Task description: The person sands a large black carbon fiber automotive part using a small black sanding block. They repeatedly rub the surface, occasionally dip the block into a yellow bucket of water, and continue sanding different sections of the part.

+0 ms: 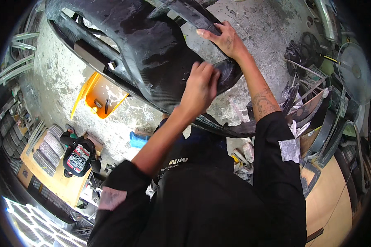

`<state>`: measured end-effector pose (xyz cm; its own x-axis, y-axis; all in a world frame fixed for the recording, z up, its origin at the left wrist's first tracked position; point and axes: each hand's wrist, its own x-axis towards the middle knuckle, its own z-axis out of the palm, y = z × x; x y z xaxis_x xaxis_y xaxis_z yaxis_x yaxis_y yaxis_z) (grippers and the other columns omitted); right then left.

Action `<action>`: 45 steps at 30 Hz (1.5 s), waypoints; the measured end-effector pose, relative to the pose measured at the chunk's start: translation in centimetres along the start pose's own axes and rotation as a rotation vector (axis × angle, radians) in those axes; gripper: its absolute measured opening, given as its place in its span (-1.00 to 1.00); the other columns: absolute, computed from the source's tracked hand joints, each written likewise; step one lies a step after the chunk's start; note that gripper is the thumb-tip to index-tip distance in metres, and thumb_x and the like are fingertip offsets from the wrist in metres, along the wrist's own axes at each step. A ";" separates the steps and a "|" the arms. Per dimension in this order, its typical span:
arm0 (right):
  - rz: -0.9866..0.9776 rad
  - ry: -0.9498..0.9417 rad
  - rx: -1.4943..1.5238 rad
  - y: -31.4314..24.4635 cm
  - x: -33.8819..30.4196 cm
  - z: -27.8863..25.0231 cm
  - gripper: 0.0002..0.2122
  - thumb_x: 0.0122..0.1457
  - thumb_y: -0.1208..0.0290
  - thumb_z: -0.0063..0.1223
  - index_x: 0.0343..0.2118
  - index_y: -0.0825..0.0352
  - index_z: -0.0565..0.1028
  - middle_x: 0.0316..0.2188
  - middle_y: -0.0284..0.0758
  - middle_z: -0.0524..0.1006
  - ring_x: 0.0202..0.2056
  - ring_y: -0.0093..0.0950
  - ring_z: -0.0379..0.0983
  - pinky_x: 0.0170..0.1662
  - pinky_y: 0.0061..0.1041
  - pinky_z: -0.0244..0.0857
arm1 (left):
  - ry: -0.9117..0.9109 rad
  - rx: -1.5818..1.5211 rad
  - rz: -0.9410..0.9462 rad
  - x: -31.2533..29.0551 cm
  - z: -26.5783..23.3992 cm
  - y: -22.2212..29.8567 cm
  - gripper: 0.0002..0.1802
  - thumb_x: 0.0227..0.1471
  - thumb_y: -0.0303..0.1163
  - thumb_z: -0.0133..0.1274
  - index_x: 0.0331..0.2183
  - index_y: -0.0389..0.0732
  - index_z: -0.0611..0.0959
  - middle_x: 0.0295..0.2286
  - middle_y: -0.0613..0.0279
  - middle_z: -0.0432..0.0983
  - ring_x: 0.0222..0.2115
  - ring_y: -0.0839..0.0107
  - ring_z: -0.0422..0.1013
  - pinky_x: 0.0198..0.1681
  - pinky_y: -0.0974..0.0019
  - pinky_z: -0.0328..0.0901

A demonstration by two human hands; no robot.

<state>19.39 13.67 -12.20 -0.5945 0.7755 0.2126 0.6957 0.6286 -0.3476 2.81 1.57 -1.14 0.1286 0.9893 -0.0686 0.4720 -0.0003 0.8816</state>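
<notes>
A large black car bumper (152, 53) with a scuffed, dusty surface and patches of woven pattern spans the top middle, in front of my body. My left hand (200, 85) presses on its face near the right end, fingers curled and pressed together, slightly blurred. Whatever lies under those fingers, if anything, is hidden. Farther up and to the right, my right hand (226, 40) grips the bumper's edge beside an opening, its thumb stretched to the left. Some of the bumper's far part runs out of the picture.
On the concrete floor (62, 78) stands a yellow-orange tray (98, 114) with small tools inside. A person (79, 156) in a black top is by a wooden table (66, 187) at lower left. A fan (354, 72) and piled black parts (329, 123) crowd the right.
</notes>
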 end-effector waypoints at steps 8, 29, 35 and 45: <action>-0.002 -0.028 0.008 0.9 -0.6 0.2 -0.47 0.24 0.40 0.08 0.18 -0.47 0.44 0.01 0.09 0.52 0.04 0.06 0.48 0.09 -0.10 0.47 | 0.003 -0.002 -0.011 0.9 1.5 -0.4 -0.93 0.06 -0.57 0.17 -0.36 -0.38 0.62 -0.40 -0.17 0.56 -0.33 -0.16 0.45 -0.23 -0.04 0.35; -0.043 0.024 0.013 0.5 0.4 1.1 -0.44 0.21 0.40 0.09 0.20 -0.47 0.42 0.00 0.03 0.55 0.01 0.07 0.51 0.06 -0.10 0.49 | 0.056 0.042 0.042 2.5 1.8 -1.7 -0.93 0.05 -0.58 0.19 -0.40 -0.36 0.61 -0.41 -0.14 0.55 -0.36 -0.11 0.44 -0.24 0.01 0.36; -0.060 0.044 -0.001 -0.6 0.6 0.4 -0.42 0.20 0.41 0.10 0.21 -0.46 0.41 -0.01 0.12 0.53 0.01 0.06 0.52 0.08 -0.10 0.48 | 0.078 0.063 0.039 3.4 2.3 -2.3 -0.92 0.08 -0.56 0.18 -0.40 -0.35 0.59 -0.42 -0.11 0.53 -0.34 -0.11 0.41 -0.25 -0.05 0.33; -0.045 -0.009 0.022 0.4 0.2 0.7 -0.47 0.22 0.39 0.13 0.18 -0.45 0.44 0.01 0.07 0.49 0.03 0.09 0.49 0.06 -0.13 0.48 | 0.001 0.061 0.035 1.8 1.3 -1.7 -0.90 0.08 -0.59 0.15 -0.41 -0.33 0.53 -0.40 -0.12 0.47 -0.29 -0.13 0.38 -0.20 -0.07 0.34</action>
<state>19.27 14.03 -12.98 -0.6285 0.7461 0.2198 0.6594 0.6610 -0.3581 3.41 3.16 -3.36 0.1456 0.9886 -0.0375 0.5194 -0.0441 0.8534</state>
